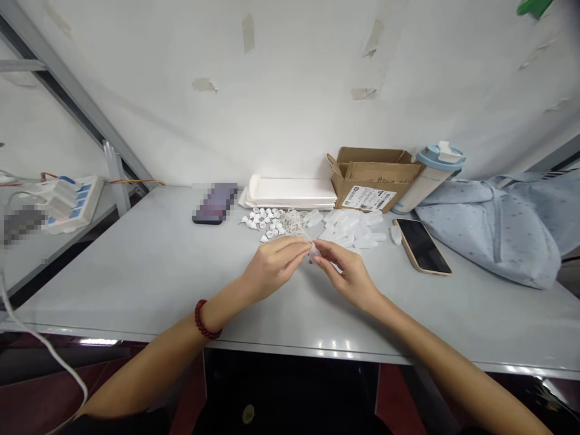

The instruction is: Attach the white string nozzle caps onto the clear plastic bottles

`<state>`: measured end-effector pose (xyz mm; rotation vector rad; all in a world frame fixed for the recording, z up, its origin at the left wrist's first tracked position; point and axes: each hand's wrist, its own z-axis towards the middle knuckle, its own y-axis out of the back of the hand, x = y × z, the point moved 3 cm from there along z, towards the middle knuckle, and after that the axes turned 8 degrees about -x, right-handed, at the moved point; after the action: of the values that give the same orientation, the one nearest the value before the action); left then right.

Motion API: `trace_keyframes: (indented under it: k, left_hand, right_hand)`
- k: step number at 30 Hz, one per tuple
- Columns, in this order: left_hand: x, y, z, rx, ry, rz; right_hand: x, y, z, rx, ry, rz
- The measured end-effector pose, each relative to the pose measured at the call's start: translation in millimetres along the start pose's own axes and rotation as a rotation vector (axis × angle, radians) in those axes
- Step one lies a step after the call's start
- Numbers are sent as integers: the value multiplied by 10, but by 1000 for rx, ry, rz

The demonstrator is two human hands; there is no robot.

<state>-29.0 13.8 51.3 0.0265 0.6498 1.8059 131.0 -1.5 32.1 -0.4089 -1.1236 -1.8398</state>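
Note:
Over the table's middle, my two hands meet at a small translucent plastic bottle, with a bit of white cord standing up from its top. My right hand pinches the bottle between thumb and fingers. From the other side, my left hand presses its closed fingertips against the bottle's upper end; exactly what those fingers grip is partly hidden. Just beyond lie a tangle of white cords, several small white caps to its left, and a heap of translucent bottles to its right.
Behind the parts are a stack of white packets, an open cardboard box and a tumbler. Phones lie left and right. A light blue cloth bag covers the right side; a power strip sits far left.

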Motion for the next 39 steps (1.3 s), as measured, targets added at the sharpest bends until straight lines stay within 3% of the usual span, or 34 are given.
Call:
trace_keyframes:
  k: [5,12,15,22,27,33,39]
  left_hand:
    - [20,-60,-75,49,10,32]
    - [13,-46,-53,105,111,-64]
    - [0,-12,-7,76,207,-132]
    - [27,-11,1,56,625,-276]
    - [26,-24,0,105,656,-283]
    - [34,-22,-5,159,752,-313]
    - [50,-36,-24,239,907,-402]
  right_hand:
    - [-59,-68,-44,7,-49,77]
    - [-23,-81,-58,-43,92,-10]
    - [-31,-74,-67,-77,61,18]
    - [-55,-52,-60,-82,-118,195]
    - [-10,-48,-44,10,-200,256]
    - [-11,-86,-74,25,-254,320]
    - [34,-111,-104,41,-149,264]
